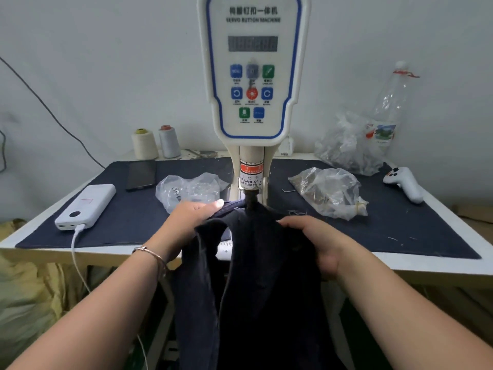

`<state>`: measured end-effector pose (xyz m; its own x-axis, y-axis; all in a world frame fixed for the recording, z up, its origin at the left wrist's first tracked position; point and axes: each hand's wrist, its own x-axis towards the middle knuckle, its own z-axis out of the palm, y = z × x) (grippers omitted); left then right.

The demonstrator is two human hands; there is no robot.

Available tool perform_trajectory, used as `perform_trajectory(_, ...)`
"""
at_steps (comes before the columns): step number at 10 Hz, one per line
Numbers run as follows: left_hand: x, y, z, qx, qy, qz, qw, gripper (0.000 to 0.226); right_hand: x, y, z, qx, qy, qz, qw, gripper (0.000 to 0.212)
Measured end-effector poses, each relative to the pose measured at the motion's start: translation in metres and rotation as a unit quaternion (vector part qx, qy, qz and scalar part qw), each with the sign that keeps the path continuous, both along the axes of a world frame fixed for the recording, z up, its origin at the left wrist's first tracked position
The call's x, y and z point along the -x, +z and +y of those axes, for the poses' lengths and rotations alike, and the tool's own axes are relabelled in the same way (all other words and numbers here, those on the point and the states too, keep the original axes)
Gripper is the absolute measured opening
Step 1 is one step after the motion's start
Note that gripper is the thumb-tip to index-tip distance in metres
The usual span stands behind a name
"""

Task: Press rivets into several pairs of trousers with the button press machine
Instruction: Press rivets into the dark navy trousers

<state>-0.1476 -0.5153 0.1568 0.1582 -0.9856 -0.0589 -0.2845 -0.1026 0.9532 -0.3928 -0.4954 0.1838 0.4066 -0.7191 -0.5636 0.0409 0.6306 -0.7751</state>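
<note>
White power bank, dark phone, two thread cones (by the wall), plastic bottle, white controller

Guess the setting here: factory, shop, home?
Probably a small garment workshop. A servo button machine stands on a cloth-covered table, dark trousers lie under its press head, thread cones sit by the wall, and plastic bags flank the machine.

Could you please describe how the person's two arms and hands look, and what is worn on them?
Both forearms are bare, with no sleeves or gloves in view. The left hand has a thin metallic bangle bracelet at its wrist. The right hand shows no jewellery or markings.
</note>
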Motion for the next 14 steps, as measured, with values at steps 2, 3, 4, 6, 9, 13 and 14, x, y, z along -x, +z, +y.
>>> perform_trajectory(2, -0.001, 0.014, 0.007, -0.02, -0.051, -0.107, 0.993, 0.034, -0.002, -0.011, 0.014, -0.006, 0.043, -0.023, 0.999, 0.023)
perform_trajectory(3, -0.018, 0.016, 0.033, -0.012, -0.089, 0.07, 0.993, 0.038, 0.009, -0.011, 0.025, 0.054, 0.1, -0.09, 0.989, 0.036)
perform_trajectory(4, -0.038, 0.026, 0.06, -0.061, -0.151, 0.155, 0.974, 0.054, 0.021, -0.007, 0.031, 0.139, 0.169, -0.127, 0.967, 0.06)
perform_trajectory(6, -0.045, 0.061, 0.092, -0.091, -0.29, 0.048, 0.951, 0.11, 0.005, 0.015, 0.042, 0.184, 0.195, -0.162, 0.95, 0.045)
perform_trajectory(9, 0.01, 0.062, 0.111, -0.126, -0.45, 0.065, 0.881, 0.038, -0.007, 0.045, 0.046, 0.253, 0.123, -0.039, 0.959, 0.018)
perform_trajectory(13, -0.01, 0.056, 0.089, -0.124, -0.229, 0.165, 0.951, 0.03, 0.035, 0.023, 0.0, 0.384, -0.004, 0.27, 0.883, 0.012)
perform_trajectory(14, -0.044, 0.052, 0.075, -0.105, -0.107, 0.127, 0.98, 0.042, 0.075, 0.006, -0.029, 0.378, -0.067, 0.474, 0.792, 0.017)
